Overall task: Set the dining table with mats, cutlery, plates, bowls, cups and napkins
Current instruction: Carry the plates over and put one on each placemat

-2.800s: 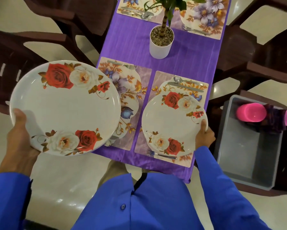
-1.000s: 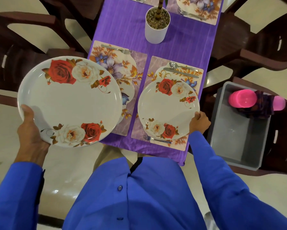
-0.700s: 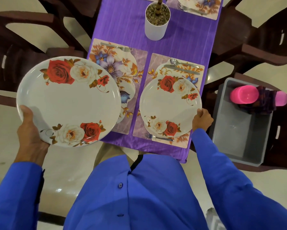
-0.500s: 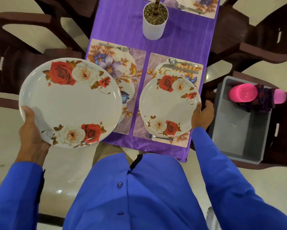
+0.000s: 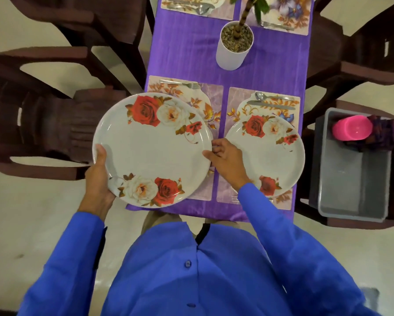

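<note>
Left grip: left hand [image 5: 100, 179] wraps the near-left rim of the held plate [image 5: 151, 149], thumb on top, fingers hidden underneath. Guessing that's so it stays level while it hovers over the mat.
Right grip: right hand [image 5: 225, 160] is at the plate's right rim with fingers loosely curled, thumb tip touching the edge. Looks like it's coming in to steady things, but can't tell if it has actually pinched the rim.
Held plate: big white one with red and cream roses, sitting above the left placemat [image 5: 205, 106] and hanging a bit past the counter [image 5: 186, 53] edge toward the person.
Why there: a fork [image 5: 180, 83] already lies along the mat's far edge, so the middle is the plate's slot, I reckon.
Set plate: matching second plate [image 5: 273, 156] lies flat on the right placemat [image 5: 237, 101], with a spoon [image 5: 259, 95] and knife [image 5: 271, 105] beyond it.
Still waiting: grey tub [image 5: 351, 179] on a chair to the right holds a pink cup [image 5: 351, 131] and some dark folded cloth, napkins probably.
Centre: white plant pot [image 5: 233, 49] on the purple cloth, out of the way.
Writing or brands: none readable anywhere, only floral prints.
</note>
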`<state>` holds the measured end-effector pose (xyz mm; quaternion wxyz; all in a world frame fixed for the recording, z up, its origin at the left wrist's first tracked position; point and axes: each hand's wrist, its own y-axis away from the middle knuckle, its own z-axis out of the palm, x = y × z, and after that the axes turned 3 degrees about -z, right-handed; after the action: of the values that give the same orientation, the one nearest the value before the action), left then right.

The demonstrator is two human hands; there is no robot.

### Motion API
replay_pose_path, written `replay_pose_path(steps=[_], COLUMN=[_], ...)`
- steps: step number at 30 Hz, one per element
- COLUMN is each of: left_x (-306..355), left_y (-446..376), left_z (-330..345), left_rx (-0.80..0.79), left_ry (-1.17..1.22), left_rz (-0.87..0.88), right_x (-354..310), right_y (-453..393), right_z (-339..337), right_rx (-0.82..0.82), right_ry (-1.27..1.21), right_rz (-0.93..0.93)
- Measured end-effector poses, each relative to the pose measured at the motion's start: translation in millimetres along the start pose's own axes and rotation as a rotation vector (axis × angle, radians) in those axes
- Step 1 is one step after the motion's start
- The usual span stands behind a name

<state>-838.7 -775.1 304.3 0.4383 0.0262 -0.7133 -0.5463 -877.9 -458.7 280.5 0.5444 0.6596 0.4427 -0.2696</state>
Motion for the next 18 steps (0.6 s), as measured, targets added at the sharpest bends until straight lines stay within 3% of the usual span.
replay_pose_path(steps=[5, 10, 18], left_x=[45.2, 74.4, 150.4], left_y=[-35.3, -54.6, -92.0], left_z=[-17.0, -28.4, -68.4], left_rx=[-0.131, -0.070, 0.049], left_ry=[-0.126, -0.203, -0.200], left_rz=[-0.035, -0.024, 0.091], right_x=[-6.9, -8.4, -2.5], right_y=[0.3, -0.5, -21.5], right_z=[40.8, 64.2, 45.3], right_rx=[0.068, 0.205, 0.495], right_ry=[0.091, 0.051, -0.039], right_rz=[0.029, 0.149, 0.241])
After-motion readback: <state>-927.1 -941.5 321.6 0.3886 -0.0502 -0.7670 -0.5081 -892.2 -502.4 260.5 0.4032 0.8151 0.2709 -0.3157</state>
